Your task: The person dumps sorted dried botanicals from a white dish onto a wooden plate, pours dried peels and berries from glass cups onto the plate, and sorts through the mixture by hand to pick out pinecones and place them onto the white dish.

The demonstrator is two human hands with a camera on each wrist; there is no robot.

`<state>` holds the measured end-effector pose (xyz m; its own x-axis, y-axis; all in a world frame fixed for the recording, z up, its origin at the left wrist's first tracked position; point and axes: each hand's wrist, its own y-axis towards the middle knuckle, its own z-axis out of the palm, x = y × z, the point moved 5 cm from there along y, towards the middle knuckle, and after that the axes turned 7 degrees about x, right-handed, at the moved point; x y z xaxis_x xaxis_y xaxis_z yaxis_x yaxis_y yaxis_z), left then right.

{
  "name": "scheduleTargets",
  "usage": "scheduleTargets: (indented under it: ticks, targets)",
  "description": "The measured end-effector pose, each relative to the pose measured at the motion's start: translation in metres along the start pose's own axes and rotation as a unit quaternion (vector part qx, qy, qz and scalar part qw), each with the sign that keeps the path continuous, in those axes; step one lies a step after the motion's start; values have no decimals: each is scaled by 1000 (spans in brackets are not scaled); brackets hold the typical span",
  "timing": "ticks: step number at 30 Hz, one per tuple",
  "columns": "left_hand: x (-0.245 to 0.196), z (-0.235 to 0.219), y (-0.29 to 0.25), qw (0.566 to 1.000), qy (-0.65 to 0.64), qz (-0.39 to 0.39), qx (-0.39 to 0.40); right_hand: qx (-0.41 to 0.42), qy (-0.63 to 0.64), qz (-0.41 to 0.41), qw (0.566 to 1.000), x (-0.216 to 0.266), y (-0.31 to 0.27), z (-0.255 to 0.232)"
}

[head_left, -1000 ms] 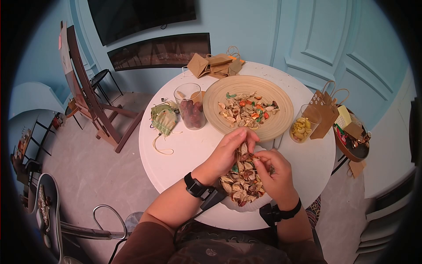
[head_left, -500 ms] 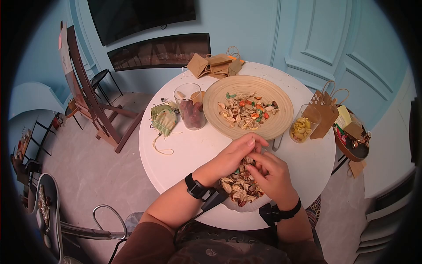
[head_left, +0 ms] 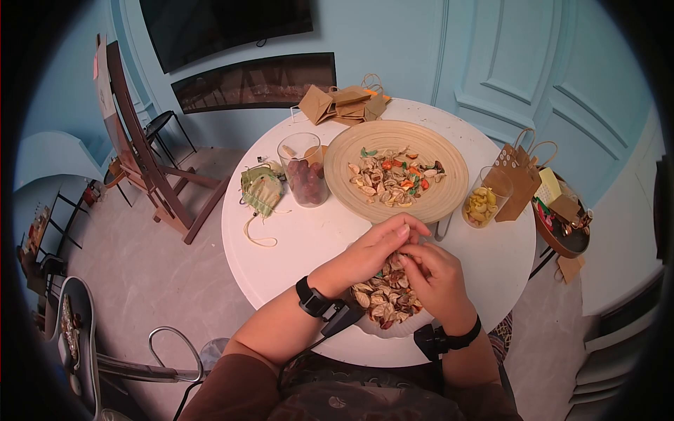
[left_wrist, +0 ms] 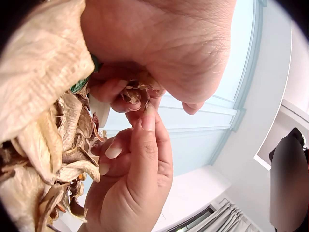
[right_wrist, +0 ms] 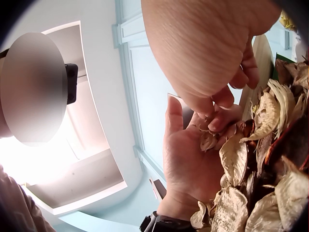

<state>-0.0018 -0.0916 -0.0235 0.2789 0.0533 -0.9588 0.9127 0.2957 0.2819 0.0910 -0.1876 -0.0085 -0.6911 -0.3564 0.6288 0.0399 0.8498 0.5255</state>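
In the head view, both hands meet above a heap of dried potpourri petals point(head_left: 382, 300) in a white dish point(head_left: 407, 328). My left hand point(head_left: 368, 256) is cupped, palm inward, holding a few dried petals point(right_wrist: 207, 141) on its bent fingers. Thumb and forefinger of my right hand point(head_left: 441, 281) pinch a small brown dried petal point(left_wrist: 147, 100) right at the left fingers, as the left wrist view shows. A large round wooden plate point(head_left: 342, 175) beyond the hands carries a looser spread of petals, some orange and green.
Left of the plate stand a clear cup of dark red pieces point(head_left: 307, 184) and a green drawstring pouch point(head_left: 263, 193). To its right are a clear cup of yellow pieces point(head_left: 483, 205) and a brown paper bag point(head_left: 518, 175). More paper bags point(head_left: 347, 104) lie at the back.
Over the second, the left hand dips slightly and the right hand shifts up and in until their fingers overlap. Petals between the hands, visible earlier in the head view, are now mostly hidden.
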Motion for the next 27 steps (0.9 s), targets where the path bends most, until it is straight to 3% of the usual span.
scheduleTargets:
  ticks: [9, 17, 27]
  targets:
    - [0, 1, -1, 999, -3, -36, -4, -33, 17, -29, 999, 2, 1, -3]
    - [0, 3, 1, 1000, -14, -22, -12, -85, 73, 34, 993, -9, -7, -8]
    - [8, -1, 2, 999, 17, -34, -1, -126, 109, 32, 985, -11, -9, -11]
